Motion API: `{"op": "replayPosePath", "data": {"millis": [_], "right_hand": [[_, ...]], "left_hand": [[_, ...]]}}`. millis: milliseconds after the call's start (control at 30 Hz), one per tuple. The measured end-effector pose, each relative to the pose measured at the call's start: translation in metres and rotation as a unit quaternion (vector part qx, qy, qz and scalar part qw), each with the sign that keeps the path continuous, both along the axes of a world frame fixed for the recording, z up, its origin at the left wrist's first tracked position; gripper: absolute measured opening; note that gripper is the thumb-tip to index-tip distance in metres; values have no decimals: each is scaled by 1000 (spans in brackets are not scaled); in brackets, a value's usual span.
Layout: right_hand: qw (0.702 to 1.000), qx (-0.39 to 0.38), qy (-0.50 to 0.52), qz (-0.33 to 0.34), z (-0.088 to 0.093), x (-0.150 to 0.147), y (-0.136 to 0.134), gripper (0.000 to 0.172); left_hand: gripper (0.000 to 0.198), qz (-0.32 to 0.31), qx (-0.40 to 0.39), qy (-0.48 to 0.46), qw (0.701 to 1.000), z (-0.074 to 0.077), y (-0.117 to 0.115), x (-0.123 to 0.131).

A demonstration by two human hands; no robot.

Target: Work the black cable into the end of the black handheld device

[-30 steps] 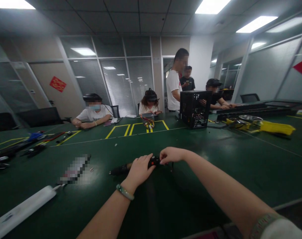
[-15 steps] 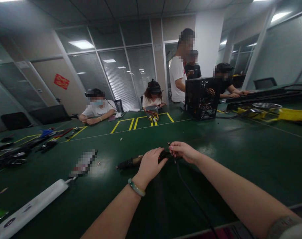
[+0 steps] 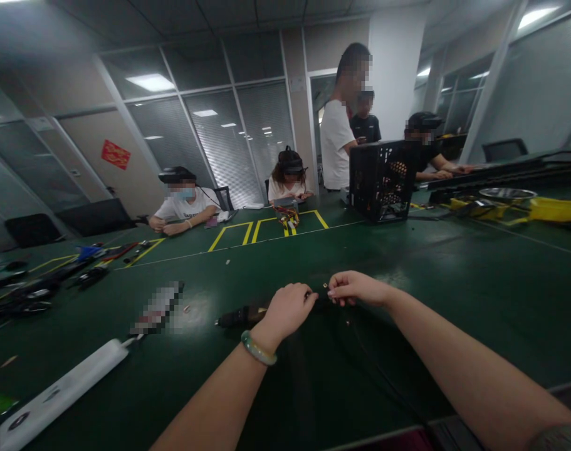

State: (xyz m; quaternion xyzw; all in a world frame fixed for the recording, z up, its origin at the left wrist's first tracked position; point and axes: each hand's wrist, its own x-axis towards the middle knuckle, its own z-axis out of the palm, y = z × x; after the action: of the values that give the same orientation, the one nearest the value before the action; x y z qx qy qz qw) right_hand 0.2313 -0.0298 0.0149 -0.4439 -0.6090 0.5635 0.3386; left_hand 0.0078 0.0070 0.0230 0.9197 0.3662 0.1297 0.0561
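A dark inline electric screwdriver (image 3: pixel 240 316) lies on the green table, its tip pointing left. My left hand (image 3: pixel 288 308), with a green bangle at the wrist, is wrapped over its body from above and hides much of it. Just to the right, my right hand (image 3: pixel 358 289) pinches the end of a thin black cable. A small metallic plug (image 3: pixel 325 285) sticks out to the left of those fingertips. From there the black cable (image 3: pixel 383 373) runs toward the table's near edge. The tool's right end is dark and hard to make out.
A white power strip (image 3: pixel 64 394) and a blurred-out flat object (image 3: pixel 158 308) lie at left. Dark parts (image 3: pixel 26 291) clutter the far left. A black computer case (image 3: pixel 382 181), a metal bowl (image 3: pixel 507 194) and loose wires (image 3: pixel 289 216) stand farther back. Several people are around the table.
My right hand has drawn slightly to the right, and the plug has tipped from upright toward the left. The fingers of my left hand have curled in more, still over the screwdriver.
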Motion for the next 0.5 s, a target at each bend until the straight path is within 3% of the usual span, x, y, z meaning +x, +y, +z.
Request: {"op": "replayPosePath", "data": {"millis": [200,400,500], "right_hand": [[992,106,49,-48,12,-2,-3,25],[994,28,-87,67,10,-5,-8,28],[991,12,-114,76,3,-12,-9,28]], "left_hand": [[20,2,0,10,1000,8,-28,-6],[12,-1,79,30,996,2,-38,0],[10,-11,111,13,994,-3,-30,0]]}}
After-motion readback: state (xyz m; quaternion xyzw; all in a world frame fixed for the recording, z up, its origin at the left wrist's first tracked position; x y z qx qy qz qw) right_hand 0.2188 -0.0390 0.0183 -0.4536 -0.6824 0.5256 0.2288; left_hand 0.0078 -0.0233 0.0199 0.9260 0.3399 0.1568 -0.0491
